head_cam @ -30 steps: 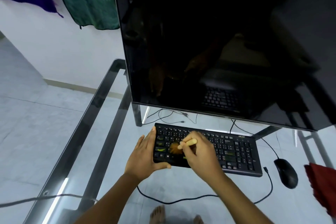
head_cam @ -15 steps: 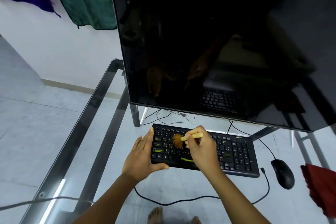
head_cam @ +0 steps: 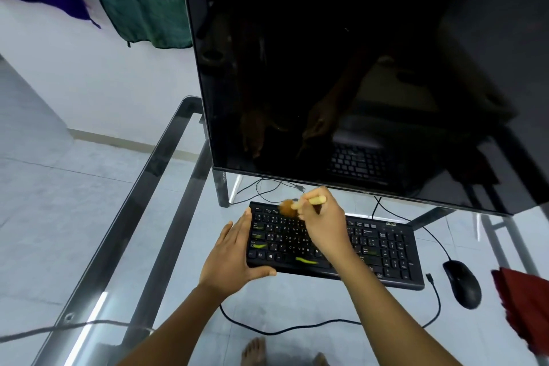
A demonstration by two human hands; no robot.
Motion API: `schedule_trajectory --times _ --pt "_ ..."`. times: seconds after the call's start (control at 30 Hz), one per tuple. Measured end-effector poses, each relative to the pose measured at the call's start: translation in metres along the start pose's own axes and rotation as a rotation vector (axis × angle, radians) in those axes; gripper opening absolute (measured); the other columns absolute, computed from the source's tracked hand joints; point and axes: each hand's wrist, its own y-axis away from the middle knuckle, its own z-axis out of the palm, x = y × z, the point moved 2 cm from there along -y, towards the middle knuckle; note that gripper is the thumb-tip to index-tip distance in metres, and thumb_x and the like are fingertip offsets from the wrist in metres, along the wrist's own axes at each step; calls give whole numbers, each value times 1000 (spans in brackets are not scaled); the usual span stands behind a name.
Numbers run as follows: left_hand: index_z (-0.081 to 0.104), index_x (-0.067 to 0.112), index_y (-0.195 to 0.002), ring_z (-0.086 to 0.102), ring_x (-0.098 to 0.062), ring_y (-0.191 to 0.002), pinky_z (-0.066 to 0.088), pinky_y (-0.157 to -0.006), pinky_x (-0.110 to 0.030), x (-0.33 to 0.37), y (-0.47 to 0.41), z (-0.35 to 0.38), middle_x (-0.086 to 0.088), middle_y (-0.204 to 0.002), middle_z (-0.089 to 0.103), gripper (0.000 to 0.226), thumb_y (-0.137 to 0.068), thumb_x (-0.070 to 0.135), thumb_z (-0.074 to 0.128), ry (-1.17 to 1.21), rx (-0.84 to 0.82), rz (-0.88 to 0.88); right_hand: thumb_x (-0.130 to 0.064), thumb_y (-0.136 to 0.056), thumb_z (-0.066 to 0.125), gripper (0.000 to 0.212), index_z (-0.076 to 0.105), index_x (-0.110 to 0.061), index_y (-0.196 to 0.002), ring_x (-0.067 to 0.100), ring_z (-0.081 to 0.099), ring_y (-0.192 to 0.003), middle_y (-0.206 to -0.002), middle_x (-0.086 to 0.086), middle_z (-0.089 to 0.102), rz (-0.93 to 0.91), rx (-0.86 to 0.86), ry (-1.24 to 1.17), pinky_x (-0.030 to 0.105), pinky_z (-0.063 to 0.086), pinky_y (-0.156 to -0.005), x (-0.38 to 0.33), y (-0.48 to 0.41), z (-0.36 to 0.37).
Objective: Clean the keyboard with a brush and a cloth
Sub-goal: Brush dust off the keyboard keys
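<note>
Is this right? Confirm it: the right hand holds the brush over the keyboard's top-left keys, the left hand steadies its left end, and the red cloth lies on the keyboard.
Wrong on the cloth. In the head view the red cloth lies at the table's right edge, beyond the mouse, off the keyboard. The right hand holds the brush there; the left hand steadies the left end.

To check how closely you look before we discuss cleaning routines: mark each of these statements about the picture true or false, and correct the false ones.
1. The right hand holds the brush over the keyboard's top left keys. True.
2. The left hand rests on the mouse. False: it grips the keyboard's left end; the mouse lies untouched to the right.
3. The red cloth lies on the keyboard. False: it sits at the right edge of the view, apart from the keyboard.
4. The monitor screen is dark. True.
5. The table top is glass. True: the floor and bare feet show through it.
</note>
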Motion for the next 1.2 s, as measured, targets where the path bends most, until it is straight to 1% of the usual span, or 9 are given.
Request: schedule_trajectory --times 0.07,0.3,0.43,0.53,0.67,0.8,0.93,1.07,1.2 --pt "-6 21 -153 20 -8 -144 8 -121 -35 -1 0 0 4 -158 22 129 -62 86 58 -11 -4 -1 -15 -99 55 12 59 -18 -88 17 70 -81 -89 1 73 -6 -135 71 28 54 -71 -5 0 11" --pt "-3 18 -153 20 -8 -144 8 -121 -34 0 0 0 4 -159 20 128 -63 86 58 -16 -2 -2 -12 -98 53 11 60 -15 -90 9 70 -79 -86 -1 75 -52 -128 115 29 58 -78 -10 -4 33" --pt "-5 21 -153 17 -6 -145 7 -121 -33 0 -1 1 6 -159 18 128 -62 85 59 -8 -3 -3 -5 -95 54 16 61 -17 -88 15 65 -85 -102 2 64 -78 65 117 18 50 -70 -9 -7 17" --pt "-3 20 -153 18 -7 -144 5 -121 -32 0 0 -1 5 -158 20 127 -63 85 58 -10 -1 -6 -8 -96 55 16 60 -20 -86 21 70 -81 -88 -2 73 -94 -135 131 29 55 -72 2 0 13" --pt "-4 19 -153 16 -7 -145 3 -120 -31 1 0 -1 4 -159 19 128 -62 82 61 -7 1 -1 -3 -95 57 15 61 -15 -88 11 65 -82 -95 1 64 -79 -5 125 11 47 -73 15 15 -2" --pt "0 17 -153 16 -5 -144 6 -120 -31 1 0 -2 5 -158 21 128 -62 82 61 2 14 -13 -5 -98 53 9 60 -6 -92 19 71 -73 -78 6 76 40 -318 -19 33 61 -71 22 36 2" --pt "-2 18 -153 7 2 -142 0 -119 -27 4 0 -3 8 -158 15 129 -60 81 62 7 1 -7 -8 -97 57 15 59 -16 -84 5 70 -63 -74 -3 72 65 15 -46 25 60 -67 30 28 -14" --pt "1 17 -153 19 -8 -144 8 -121 -33 1 1 -2 4 -158 20 128 -61 85 59 -9 -4 -17 -9 -98 56 10 61 -10 -89 4 68 -64 -74 0 72 22 -299 76 23 59 -66 17 29 -3" --pt "-1 18 -153 17 -8 -145 5 -120 -32 2 -1 -1 4 -159 18 129 -61 84 59 -19 -12 -13 -9 -97 55 13 59 -16 -86 9 68 -69 -80 -1 72 -9 39 24 24 55 -65 12 7 -9"
